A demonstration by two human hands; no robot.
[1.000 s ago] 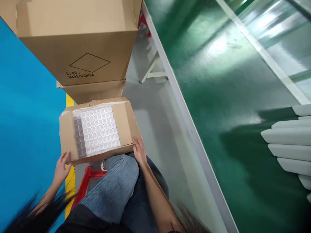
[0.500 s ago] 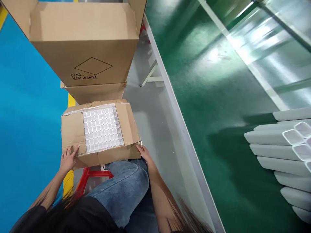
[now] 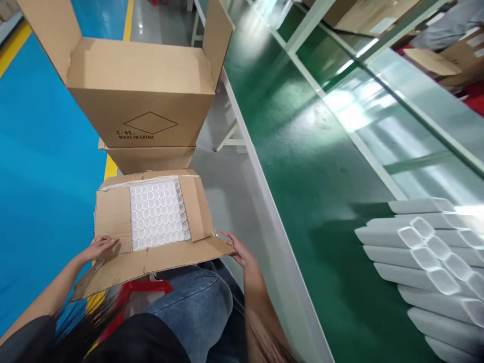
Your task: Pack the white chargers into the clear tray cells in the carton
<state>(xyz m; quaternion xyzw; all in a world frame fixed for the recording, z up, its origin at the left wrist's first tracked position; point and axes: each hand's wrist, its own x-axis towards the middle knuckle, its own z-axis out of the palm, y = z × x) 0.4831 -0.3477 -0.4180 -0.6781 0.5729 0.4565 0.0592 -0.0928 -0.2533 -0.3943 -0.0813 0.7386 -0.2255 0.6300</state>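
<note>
An opened cardboard box packed with rows of white, square-ended pieces stands in front of my knees. Its near flap is folded out towards me. My left hand rests on the box's near left corner, its fingers close together over the cardboard; anything beneath them is hidden. At the flap's right end, my right hand has the edge between thumb and fingers, with some fingers stretched out above it.
A larger open carton with printed text stands just beyond. On the right, a green-topped table holds a stack of white tubes. A red stool is beside my legs. Boxes and a person's sleeve appear at upper right.
The near flap, earlier folded down against the box's front, now sticks out towards me. My right hand has moved outward with its edge. The view has shifted, showing more of the table's far side.
</note>
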